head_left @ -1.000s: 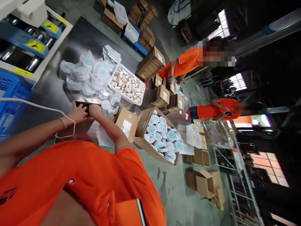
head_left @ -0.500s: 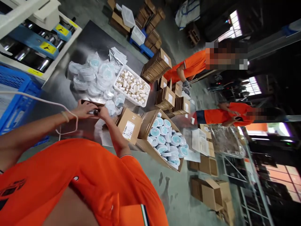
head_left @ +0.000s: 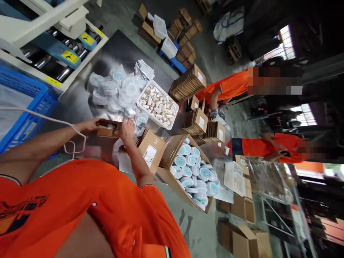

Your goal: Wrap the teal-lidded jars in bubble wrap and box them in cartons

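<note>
A small brown cardboard box [head_left: 106, 132] is held between my two hands at the near edge of the metal table. My left hand [head_left: 90, 125] grips its left end, fingers partly hidden. At the right end, my right hand [head_left: 127, 130] has its fingers bent over the box wall. Something pale lies inside, too small to make out. Just beyond is a pile of clear-bagged round white-and-teal items [head_left: 115, 87]. To its right stands a white basket [head_left: 158, 104] of small white and gold-coloured pieces. Upright flat cardboard pieces [head_left: 152, 150] are close to my right wrist.
An open carton [head_left: 185, 172] of round white-and-teal items stands right of my right arm. A roller conveyor [head_left: 53, 53] and a blue crate [head_left: 27, 104] are at left; a pale cord [head_left: 48, 114] crosses my left forearm. Two people in orange are at right.
My hands have moved apart to opposite ends of the box, which now shows its open inside. The dark, shiny thing seen between my fingers earlier no longer shows. The view has shifted.
</note>
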`<action>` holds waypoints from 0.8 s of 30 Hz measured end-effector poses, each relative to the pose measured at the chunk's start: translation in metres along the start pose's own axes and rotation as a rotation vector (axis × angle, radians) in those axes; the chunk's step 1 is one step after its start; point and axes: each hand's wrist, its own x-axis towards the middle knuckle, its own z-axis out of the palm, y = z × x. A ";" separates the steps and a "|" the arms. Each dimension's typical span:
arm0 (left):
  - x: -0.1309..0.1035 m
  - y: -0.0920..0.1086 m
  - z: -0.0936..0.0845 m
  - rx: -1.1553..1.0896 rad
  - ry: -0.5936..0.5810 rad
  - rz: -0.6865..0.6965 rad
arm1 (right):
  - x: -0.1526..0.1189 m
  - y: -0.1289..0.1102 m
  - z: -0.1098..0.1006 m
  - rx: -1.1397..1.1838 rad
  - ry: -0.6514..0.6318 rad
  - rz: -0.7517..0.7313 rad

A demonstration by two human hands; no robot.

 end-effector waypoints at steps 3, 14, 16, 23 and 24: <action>-0.005 0.009 -0.015 0.184 -0.084 0.038 | 0.002 0.011 0.002 -0.047 -0.033 -0.166; -0.035 0.017 0.059 0.967 0.228 0.001 | -0.013 0.003 0.029 -0.178 -0.132 -0.198; -0.048 0.011 0.041 0.987 0.294 -0.098 | 0.006 -0.011 0.020 -0.176 -0.144 -0.268; -0.079 -0.015 -0.056 0.934 0.708 -0.495 | 0.146 -0.087 -0.049 -0.134 0.053 -0.379; -0.076 -0.015 -0.067 0.907 0.749 -0.505 | 0.172 -0.099 -0.059 -0.146 0.066 -0.388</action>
